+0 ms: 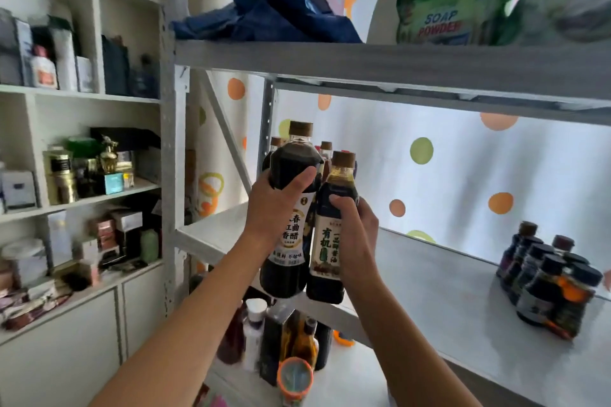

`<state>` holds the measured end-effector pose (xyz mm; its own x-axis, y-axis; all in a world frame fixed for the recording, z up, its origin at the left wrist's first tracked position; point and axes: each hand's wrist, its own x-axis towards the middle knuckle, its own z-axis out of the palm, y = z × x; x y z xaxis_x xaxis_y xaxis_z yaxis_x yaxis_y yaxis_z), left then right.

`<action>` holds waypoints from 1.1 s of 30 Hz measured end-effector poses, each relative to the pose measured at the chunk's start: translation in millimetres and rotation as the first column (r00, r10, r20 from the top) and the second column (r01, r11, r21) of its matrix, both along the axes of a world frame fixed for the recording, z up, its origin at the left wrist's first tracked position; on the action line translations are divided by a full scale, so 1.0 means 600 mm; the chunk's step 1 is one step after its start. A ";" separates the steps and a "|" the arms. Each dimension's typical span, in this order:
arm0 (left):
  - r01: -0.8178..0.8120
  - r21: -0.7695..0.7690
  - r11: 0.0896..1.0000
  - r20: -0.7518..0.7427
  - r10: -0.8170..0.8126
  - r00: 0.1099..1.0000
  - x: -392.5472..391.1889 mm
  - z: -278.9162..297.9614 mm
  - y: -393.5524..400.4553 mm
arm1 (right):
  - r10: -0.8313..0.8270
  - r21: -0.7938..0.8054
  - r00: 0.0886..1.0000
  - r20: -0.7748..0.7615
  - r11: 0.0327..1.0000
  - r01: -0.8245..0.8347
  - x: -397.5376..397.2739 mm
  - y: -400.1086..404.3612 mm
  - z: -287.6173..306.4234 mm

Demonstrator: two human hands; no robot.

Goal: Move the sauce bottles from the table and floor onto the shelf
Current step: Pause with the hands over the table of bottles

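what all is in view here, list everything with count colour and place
vinegar bottle: 1, dark, brown cap, in left hand
soy sauce bottle: 1, dark, brown cap, in right hand
bottles behind: several, dark, back left of middle shelf
shelf: 1, grey, middle level
small bottles: a cluster, dark, right of shelf
soap powder bag: 1, green, top shelf
blue cloth: 1, top shelf
lower bottles: several, mixed, shelf below
white cabinet: 1, left, boxes and jars
left hand: grips vinegar bottle
right hand: grips soy sauce bottle
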<state>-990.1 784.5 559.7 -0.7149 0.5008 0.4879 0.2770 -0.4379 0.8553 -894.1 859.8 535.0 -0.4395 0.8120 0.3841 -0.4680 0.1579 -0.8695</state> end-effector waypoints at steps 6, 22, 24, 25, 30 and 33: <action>-0.071 -0.063 0.996 -0.069 0.066 0.995 -0.057 -0.016 0.092 | -0.076 -0.015 0.996 -0.037 0.997 0.076 -0.057 0.075 -0.022; -0.091 -0.117 0.989 -0.120 0.077 0.990 -0.156 -0.068 0.232 | -0.126 0.050 0.991 0.032 0.991 0.125 -0.150 0.215 -0.069; -0.067 -0.150 0.986 -0.124 0.049 0.991 -0.158 -0.071 0.231 | -0.130 0.066 0.990 0.056 0.990 0.126 -0.149 0.219 -0.076; -0.063 -0.175 0.983 -0.126 0.042 0.991 -0.159 -0.074 0.229 | -0.126 0.081 0.989 0.077 0.989 0.120 -0.148 0.221 -0.078; -0.173 -0.369 0.913 -0.174 0.115 0.978 -0.142 -0.133 0.186 | 0.064 0.133 0.972 0.226 0.986 -0.096 -0.123 0.240 -0.083; -0.341 -0.390 0.855 -0.250 0.258 0.933 -0.126 -0.172 0.153 | 0.129 0.155 0.879 0.459 0.963 -0.222 -0.092 0.258 -0.080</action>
